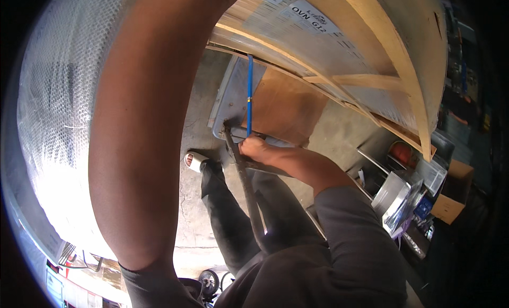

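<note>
My right hand [255, 148] is closed in a fist at the lower end of a blue strap [249, 90] with a small yellow band on it. The strap runs up to the lower edge of a large wooden crate [366, 81] wrapped in clear film. Against the fist lies a worn metal tube handle [245, 183], which slopes down toward my legs. Beyond it, a grey flat platform [229, 93] reaches under the crate, with a brown cardboard sheet [283, 104] beside it. My left arm stretches up across the view to the crate's top side; its hand is cut off by the upper edge.
Bubble-wrapped goods [58, 106] stand tall at the left. An open cardboard box [453, 191], plastic containers [395, 199] and a red round object [401, 153] crowd the right side. My foot in a light slipper [195, 161] is on cracked concrete [196, 202]. A wheel [209, 280] shows at the bottom.
</note>
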Available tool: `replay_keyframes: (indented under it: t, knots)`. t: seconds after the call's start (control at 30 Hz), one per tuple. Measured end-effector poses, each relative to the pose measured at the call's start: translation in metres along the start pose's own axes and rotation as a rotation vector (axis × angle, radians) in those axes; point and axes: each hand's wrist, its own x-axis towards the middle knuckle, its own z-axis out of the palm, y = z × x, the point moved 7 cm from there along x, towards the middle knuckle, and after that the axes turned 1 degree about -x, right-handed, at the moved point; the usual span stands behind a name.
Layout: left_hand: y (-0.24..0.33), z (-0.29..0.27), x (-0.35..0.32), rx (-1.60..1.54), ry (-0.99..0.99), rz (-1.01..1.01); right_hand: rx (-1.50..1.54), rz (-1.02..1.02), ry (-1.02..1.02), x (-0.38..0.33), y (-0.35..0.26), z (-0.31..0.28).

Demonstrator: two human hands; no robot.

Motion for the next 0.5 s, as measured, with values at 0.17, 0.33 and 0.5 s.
replay_keyframes:
  t: [0.17,0.33,0.5]
  knots:
    - [0.000,0.002,-0.008,0.005,0.013,-0.002,0.001,0.032,0.126,-0.004,0.003,-0.020]
    - [-0.004,0.003,-0.015,0.009,0.043,-0.024,-0.344,0.145,-0.048,-0.056,0.078,-0.147]
    - [-0.006,0.006,-0.011,0.006,0.070,-0.047,-0.193,0.082,0.301,-0.086,0.110,-0.255]
